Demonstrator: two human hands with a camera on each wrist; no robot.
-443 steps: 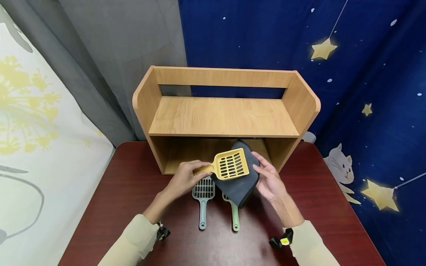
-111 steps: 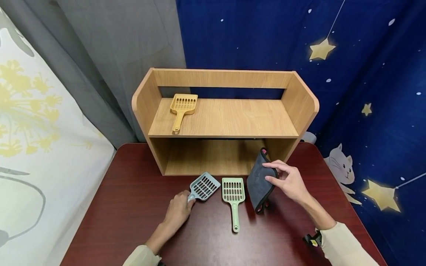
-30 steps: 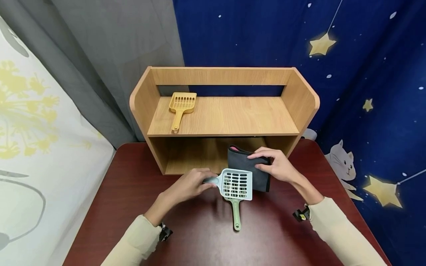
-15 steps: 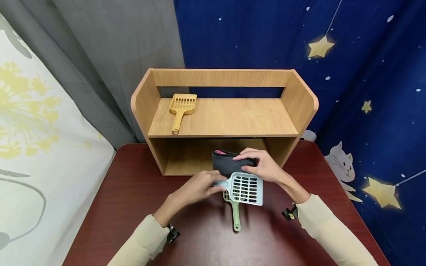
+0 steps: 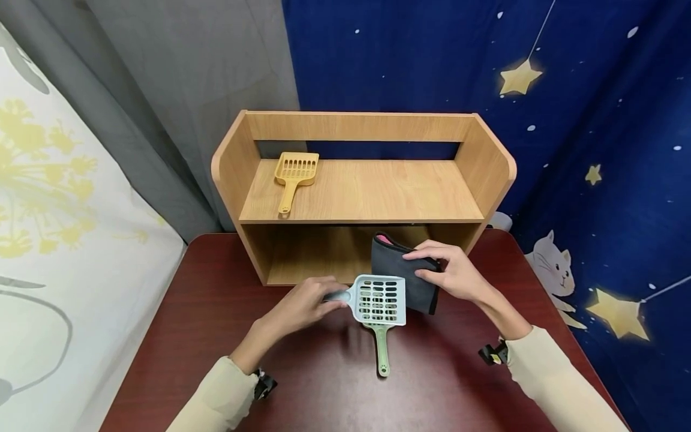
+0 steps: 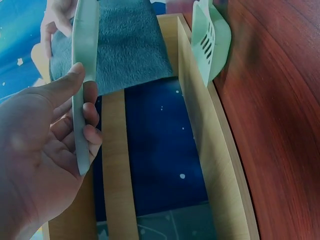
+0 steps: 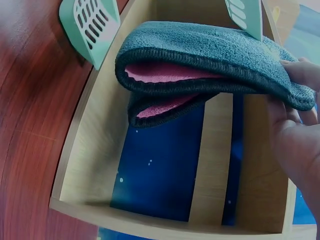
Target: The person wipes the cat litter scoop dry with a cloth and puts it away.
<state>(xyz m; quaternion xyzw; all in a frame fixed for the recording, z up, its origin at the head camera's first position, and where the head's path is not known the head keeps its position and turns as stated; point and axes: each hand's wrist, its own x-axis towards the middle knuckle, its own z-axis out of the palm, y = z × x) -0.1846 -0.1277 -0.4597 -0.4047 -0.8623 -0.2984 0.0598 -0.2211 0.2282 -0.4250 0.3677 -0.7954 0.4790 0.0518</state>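
Note:
My left hand (image 5: 308,305) grips a light blue litter scoop (image 5: 380,300) by its handle, above the table. Its slotted head points right and hides part of the cloth and the head of a green litter scoop (image 5: 382,351), which lies on the table. My right hand (image 5: 459,276) pinches a folded dark grey cloth (image 5: 390,259) at its right edge. In the right wrist view the cloth (image 7: 200,45) shows a pink inner side and black edging. The left wrist view has the blue scoop (image 6: 86,45) edge-on, close beside the cloth (image 6: 131,50).
Behind the hands stands a two-level wooden shelf (image 5: 361,219). A yellow litter scoop (image 5: 296,171) lies on the left of its upper board. The red-brown table (image 5: 205,312) extends to both sides. Curtains hang behind, the blue one (image 5: 410,54) patterned with stars.
Over the last half second the scoop has shifted left and the cloth right, the hands moving apart. Earlier, the left hand held the yellow scoop, now shelved, then picked up the blue one.

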